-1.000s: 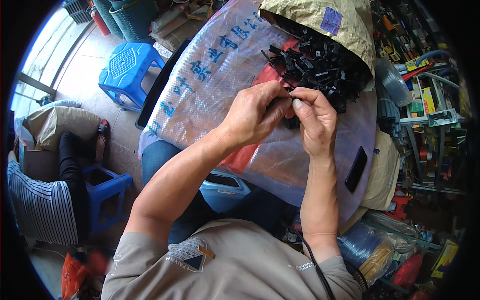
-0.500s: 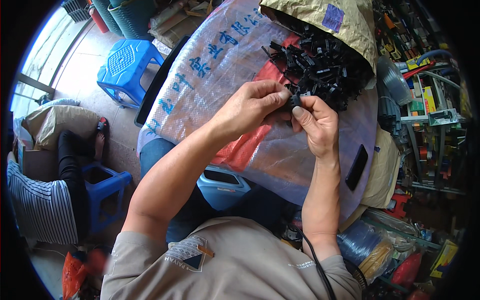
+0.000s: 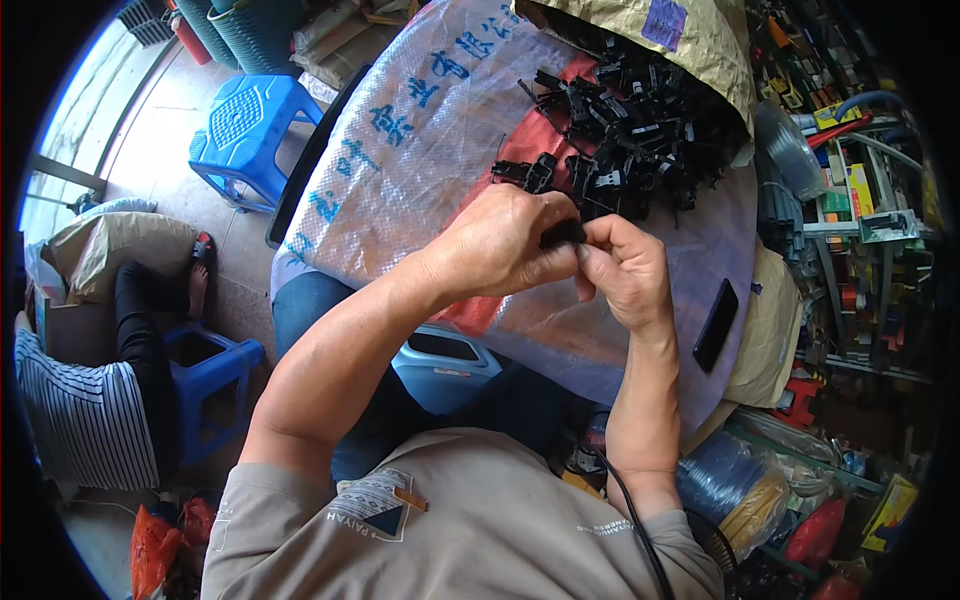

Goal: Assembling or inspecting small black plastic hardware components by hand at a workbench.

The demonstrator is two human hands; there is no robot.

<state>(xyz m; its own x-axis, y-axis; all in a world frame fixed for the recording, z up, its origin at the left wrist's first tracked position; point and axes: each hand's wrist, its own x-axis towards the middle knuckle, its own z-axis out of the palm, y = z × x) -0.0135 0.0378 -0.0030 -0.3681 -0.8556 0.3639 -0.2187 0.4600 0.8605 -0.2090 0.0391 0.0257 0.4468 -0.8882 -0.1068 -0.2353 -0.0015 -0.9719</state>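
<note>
A small black plastic part [image 3: 563, 233] is pinched between my two hands, mostly covered by fingers. My left hand [image 3: 505, 240] is closed around it, back of the hand up. The thumb and forefinger of my right hand [image 3: 632, 268] pinch at its right end. Just beyond my left knuckles, a black plastic clip-like piece [image 3: 527, 174] lies on the woven sack cloth [image 3: 370, 220]. A heap of similar black plastic pieces [image 3: 640, 140] spreads behind my hands, out of the mouth of a tan paper sack [image 3: 690, 60].
A dark phone [image 3: 715, 326] lies right of my right forearm. A light-blue plastic stool [image 3: 445, 365] stands under the cloth's near edge. At left are a blue stool [image 3: 250, 130] and a seated person in a striped top [image 3: 85, 420]. Crowded shelves [image 3: 850, 220] line the right.
Both hands have drawn slightly nearer to me, and my left hand has turned over the part. A black piece now shows on the cloth beyond my left hand.
</note>
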